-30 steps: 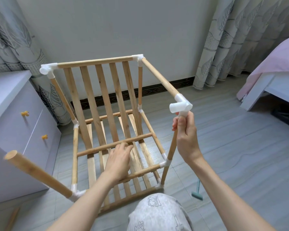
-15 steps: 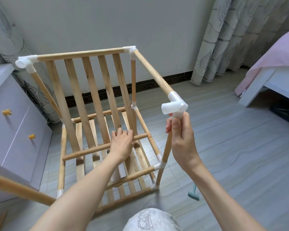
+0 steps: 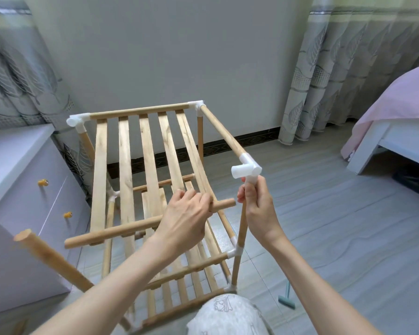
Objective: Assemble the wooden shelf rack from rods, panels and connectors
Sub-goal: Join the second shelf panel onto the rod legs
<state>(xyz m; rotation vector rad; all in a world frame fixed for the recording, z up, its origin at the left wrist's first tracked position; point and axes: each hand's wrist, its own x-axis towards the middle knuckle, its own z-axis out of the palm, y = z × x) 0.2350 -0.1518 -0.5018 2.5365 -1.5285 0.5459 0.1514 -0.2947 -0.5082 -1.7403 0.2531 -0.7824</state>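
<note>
A: What's diff vs half a sec ago?
B: Top slatted panel (image 3: 140,170) is lifted now. Left hand (image 3: 183,220) was lying on its near rod lower down; now the fingers are curled round that near rod (image 3: 111,234) & it sits higher, free end close to the open socket of the white corner connector (image 3: 246,169) but not in it. Far rod of the panel is at the back, between the two far connectors.
A: Right hand?
B: Right hand (image 3: 258,205) same job as before: fingers wrapped tight round the upright rod (image 3: 242,234) just under that connector.
A: Rack itself?
B: Shelf rack (image 3: 169,213) stands on the floor (image 3: 336,238) right in front of the person's knee. Lower shelf panel (image 3: 179,276) is seated in the frame.
A: Anything holding stuff?
B: Drawer unit (image 3: 22,189) on the left, drawers shut, can't see inside.
A: Around it?
B: Loose rod (image 3: 51,258) angles up at lower left, blurred. Small teal tool (image 3: 286,299) on the floor to the right. Bed (image 3: 397,122) far right, curtains (image 3: 348,68) behind.
</note>
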